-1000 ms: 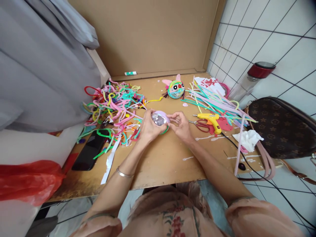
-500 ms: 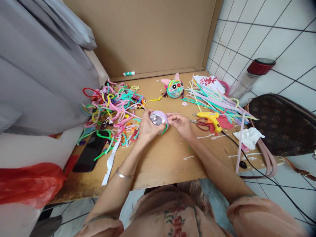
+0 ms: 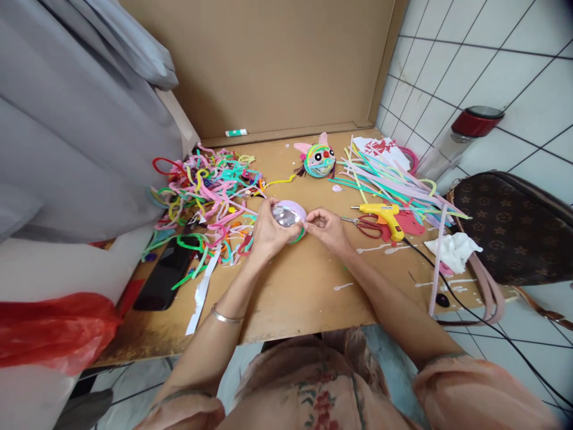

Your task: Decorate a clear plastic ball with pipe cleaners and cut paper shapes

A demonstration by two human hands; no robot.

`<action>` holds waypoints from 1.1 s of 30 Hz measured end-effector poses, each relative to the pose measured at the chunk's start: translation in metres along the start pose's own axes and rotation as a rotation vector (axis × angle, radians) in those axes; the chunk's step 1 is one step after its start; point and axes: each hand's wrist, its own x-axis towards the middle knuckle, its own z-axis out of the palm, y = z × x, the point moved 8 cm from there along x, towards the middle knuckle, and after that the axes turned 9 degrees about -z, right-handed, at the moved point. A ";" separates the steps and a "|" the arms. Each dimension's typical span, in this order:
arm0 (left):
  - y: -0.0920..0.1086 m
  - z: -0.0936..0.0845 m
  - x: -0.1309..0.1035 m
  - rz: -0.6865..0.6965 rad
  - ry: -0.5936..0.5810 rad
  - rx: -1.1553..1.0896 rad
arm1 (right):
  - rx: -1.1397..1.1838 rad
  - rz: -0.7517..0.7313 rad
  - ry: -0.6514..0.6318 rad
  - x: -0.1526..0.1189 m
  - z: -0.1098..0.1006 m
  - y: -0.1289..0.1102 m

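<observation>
Clear plastic and lilac make up the one ball in hand, a green strip along its lower edge; it sits above the middle of the worktop. The left hand grips it, fingers behind and thumb across the front. The right hand has its fingertips drawn together at the ball's right edge; whether they pinch anything is too small to tell.

Just beyond stands one decorated ball with two pink ears, two eyes and one red nose. To the right lie one yellow glue gun, one pair of scissors and one bundle of straight fuzzy stems; to the left, one tangled heap of bent stems, neither countable, and one black phone. One green-and-white tube lies at the back.

Of containers, there is one clear bottle with a red lid, its contents indistinct; one brown patterned bag, its inside hidden; and one red plastic bag, contents likewise unseen.
</observation>
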 end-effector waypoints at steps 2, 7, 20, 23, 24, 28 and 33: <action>0.000 0.000 0.000 -0.006 -0.001 0.002 | 0.014 0.021 -0.014 0.001 0.001 0.002; 0.002 0.000 -0.002 -0.017 0.005 0.014 | 0.051 0.050 -0.012 0.001 0.000 0.005; 0.001 0.001 -0.002 -0.035 0.012 0.006 | 0.072 0.069 -0.062 0.004 0.000 0.010; 0.003 0.001 -0.004 -0.033 0.012 0.024 | 0.063 0.068 -0.059 0.005 0.000 0.010; 0.004 0.001 -0.004 -0.028 0.011 0.029 | 0.057 0.060 -0.060 0.006 0.000 0.009; 0.008 0.002 -0.005 0.002 0.001 0.041 | 0.049 0.027 -0.049 0.008 -0.004 0.003; 0.011 0.005 -0.003 0.019 -0.043 0.065 | 0.019 0.002 -0.123 0.008 -0.003 -0.004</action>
